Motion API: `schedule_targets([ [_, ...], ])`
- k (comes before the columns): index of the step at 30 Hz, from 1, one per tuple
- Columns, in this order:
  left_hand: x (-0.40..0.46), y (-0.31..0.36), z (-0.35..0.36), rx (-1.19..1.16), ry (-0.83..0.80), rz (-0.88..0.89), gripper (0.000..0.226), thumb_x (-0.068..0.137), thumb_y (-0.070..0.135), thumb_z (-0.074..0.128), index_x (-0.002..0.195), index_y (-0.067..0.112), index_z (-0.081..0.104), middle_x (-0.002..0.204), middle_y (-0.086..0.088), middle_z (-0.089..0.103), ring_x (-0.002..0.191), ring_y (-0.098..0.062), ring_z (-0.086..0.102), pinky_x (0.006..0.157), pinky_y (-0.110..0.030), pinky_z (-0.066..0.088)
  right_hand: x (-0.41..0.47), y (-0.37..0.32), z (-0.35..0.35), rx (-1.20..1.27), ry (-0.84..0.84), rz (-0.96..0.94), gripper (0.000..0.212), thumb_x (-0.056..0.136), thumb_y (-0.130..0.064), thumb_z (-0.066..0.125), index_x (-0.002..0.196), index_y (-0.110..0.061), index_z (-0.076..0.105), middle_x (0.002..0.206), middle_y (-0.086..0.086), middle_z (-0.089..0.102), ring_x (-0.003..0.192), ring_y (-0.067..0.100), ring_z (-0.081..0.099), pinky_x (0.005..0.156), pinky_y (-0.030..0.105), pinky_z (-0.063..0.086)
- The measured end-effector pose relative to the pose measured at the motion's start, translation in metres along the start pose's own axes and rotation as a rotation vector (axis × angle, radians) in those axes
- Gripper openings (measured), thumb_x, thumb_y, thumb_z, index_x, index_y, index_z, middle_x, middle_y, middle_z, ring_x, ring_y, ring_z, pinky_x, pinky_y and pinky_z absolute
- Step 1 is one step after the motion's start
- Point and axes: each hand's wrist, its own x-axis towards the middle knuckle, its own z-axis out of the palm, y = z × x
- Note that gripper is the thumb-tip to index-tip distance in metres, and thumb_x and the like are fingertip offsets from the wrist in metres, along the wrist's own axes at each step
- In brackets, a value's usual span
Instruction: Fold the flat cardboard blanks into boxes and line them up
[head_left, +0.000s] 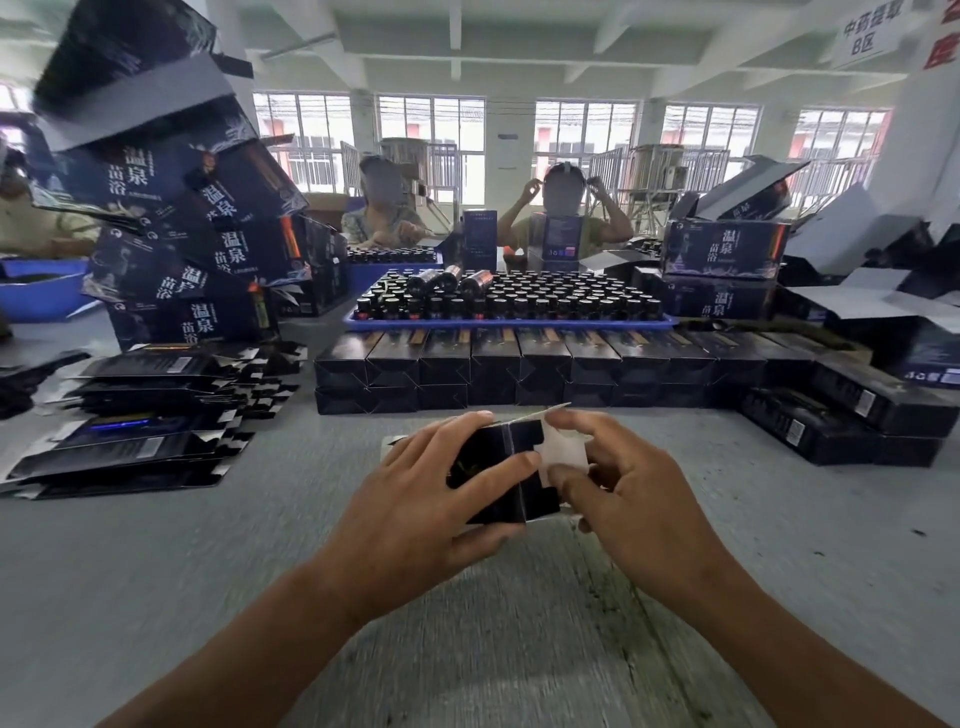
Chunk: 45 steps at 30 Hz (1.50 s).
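The box (501, 470) you are folding sits just above the table, close in front of you, dark outside with its white inner flaps turned toward your right. Your left hand (415, 512) grips it, fingers curled over the top and thumb pressed along the near face. Your right hand (631, 501) pinches the white flap (566, 449) at the open end, fingers bent around its edge.

Beyond your hands, a row of finished boxes (519, 371) runs across the table in two layers, ends facing you, and continues to the right where more boxes (852, 410) lie angled. On top of the row rests a blue tray (511, 322) packed with dark bottles (519, 299); a few lie on their sides on the others. To your left, flat blanks (140, 421) lie in loose stacks. Behind them a leaning pile of large cartons (202, 244) printed with white characters rises toward the ceiling. More such cartons (724, 270) stand on the right, some with flaps open.

The table (467, 623) is covered in grey, worn material with pale scuffs and a few dark specks. Across it, two people (563, 218) sit facing you. The room behind is a white hall with ceiling beams, a row of barred windows (431, 140), metal railings and a hanging sign (865, 31) at upper right.
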Motion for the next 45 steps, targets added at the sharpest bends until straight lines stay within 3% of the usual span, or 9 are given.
schedule_targets([
  [5,-0.001,-0.004,0.005,-0.012,-0.008,-0.013,0.060,0.080,0.048,0.067,0.135,0.025,0.057,0.147,-0.017,0.049,0.121,-0.030,0.057,0.098,-0.036,0.042,0.000,0.003,0.001,-0.021,0.027,0.015,0.044,0.094,-0.015,0.067,0.123,-0.044,0.053,0.102,-0.012,0.073,0.080,-0.001,0.069,0.059,0.014,0.052],
  [10,-0.003,-0.007,0.009,-0.043,-0.022,-0.005,0.057,0.085,0.048,0.062,0.137,0.026,0.051,0.150,-0.014,0.047,0.128,-0.030,0.054,0.099,-0.037,0.044,-0.002,0.002,0.004,-0.182,0.028,-0.094,0.056,0.096,-0.021,0.064,0.128,-0.060,0.039,0.100,-0.018,0.068,0.083,-0.007,0.066,0.062,0.011,0.054],
  [15,-0.003,-0.006,0.007,-0.058,-0.017,-0.015,0.057,0.082,0.048,0.065,0.134,0.027,0.052,0.148,-0.013,0.046,0.124,-0.028,0.055,0.086,-0.030,0.049,-0.003,0.002,0.004,-0.302,0.044,-0.210,0.041,0.096,-0.013,0.065,0.126,-0.039,0.059,0.086,-0.032,0.058,0.088,-0.010,0.061,0.070,0.004,0.045],
  [18,-0.002,-0.004,0.006,-0.067,0.000,-0.008,0.058,0.080,0.046,0.068,0.132,0.025,0.052,0.145,-0.014,0.048,0.122,-0.028,0.056,0.082,-0.030,0.054,-0.003,0.001,0.004,-0.332,0.043,-0.215,0.037,0.096,-0.013,0.065,0.128,-0.031,0.064,0.093,-0.037,0.054,0.089,-0.019,0.056,0.076,0.000,0.040],
  [28,-0.002,-0.005,0.006,-0.045,0.028,-0.004,0.062,0.083,0.046,0.064,0.140,0.031,0.046,0.143,-0.014,0.046,0.121,-0.029,0.054,0.072,-0.032,0.061,-0.004,-0.002,0.002,-0.342,0.016,-0.226,0.037,0.099,-0.020,0.060,0.134,-0.031,0.061,0.126,-0.018,0.065,0.108,-0.011,0.059,0.091,0.007,0.045],
  [33,-0.001,-0.008,0.003,-0.078,0.049,-0.049,0.056,0.085,0.050,0.059,0.136,0.029,0.049,0.142,-0.015,0.045,0.115,-0.030,0.058,0.068,-0.029,0.059,-0.002,-0.006,-0.003,-0.291,-0.204,-0.160,0.073,0.083,-0.050,0.074,0.147,-0.042,0.040,0.130,-0.039,0.040,0.118,-0.022,0.042,0.086,-0.006,0.034],
  [35,-0.002,-0.010,0.004,-0.081,0.042,-0.050,0.059,0.081,0.047,0.064,0.136,0.028,0.050,0.143,-0.015,0.043,0.115,-0.030,0.058,0.068,-0.031,0.060,-0.002,-0.006,-0.003,-0.322,-0.258,-0.164,0.084,0.079,-0.047,0.079,0.150,-0.041,0.035,0.129,-0.043,0.033,0.118,-0.026,0.036,0.087,-0.007,0.032],
  [39,-0.004,-0.011,0.004,-0.087,0.054,-0.032,0.054,0.083,0.044,0.061,0.133,0.023,0.056,0.142,-0.015,0.046,0.121,-0.032,0.055,0.073,-0.032,0.059,-0.002,-0.006,-0.002,-0.305,-0.193,-0.170,0.069,0.087,-0.023,0.074,0.147,-0.035,0.044,0.128,-0.036,0.042,0.113,-0.028,0.041,0.088,-0.006,0.032],
  [45,-0.001,-0.006,0.002,-0.094,0.053,-0.013,0.051,0.085,0.042,0.059,0.131,0.020,0.064,0.140,-0.018,0.052,0.122,-0.033,0.055,0.078,-0.034,0.059,-0.005,-0.006,0.004,-0.302,-0.046,-0.156,0.047,0.087,-0.030,0.075,0.132,-0.031,0.062,0.120,-0.018,0.066,0.099,-0.010,0.062,0.088,0.001,0.043],
])
